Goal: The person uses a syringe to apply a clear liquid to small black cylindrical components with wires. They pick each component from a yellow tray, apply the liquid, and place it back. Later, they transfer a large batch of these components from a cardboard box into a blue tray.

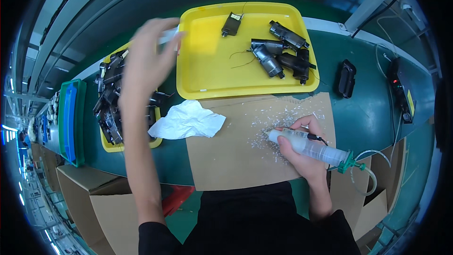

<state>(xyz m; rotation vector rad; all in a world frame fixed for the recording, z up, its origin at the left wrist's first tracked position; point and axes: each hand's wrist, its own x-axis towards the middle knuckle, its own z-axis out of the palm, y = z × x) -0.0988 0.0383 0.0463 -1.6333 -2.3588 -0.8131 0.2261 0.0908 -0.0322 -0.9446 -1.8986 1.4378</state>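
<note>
The right hand (302,141) was closed around a clear syringe-style dispenser (309,146), gripping its barrel with the nozzle end pointed left and resting on a sheet of brown cardboard (226,156). The dispenser lay nearly level, its green fitting (349,163) at the rear end joined to a clear hose (365,174) that looped off the right edge of the cardboard. Small pale shavings (269,123) were scattered over the cardboard around the nozzle. The left hand (148,63) was raised above the bench (363,113), blurred, with the fingers pinching a small white elongated item (170,35); what the item was could not be told. Below the left forearm sat a yellow tray (111,146) heaped with dark metal parts (111,99), partly hidden by the arm. A crumpled white cloth (188,120) lay just beside that tray, touching the left edge of the cardboard. A larger yellow tray (207,66) stood beyond the cardboard and held several dark cylindrical motors (278,54) grouped at its right side and one small separate component (231,23) near its far edge. A black plastic housing (347,78) rested on the green bench to the right of the larger tray. A stack of green and blue bins (71,120) stood at the far left.
</note>
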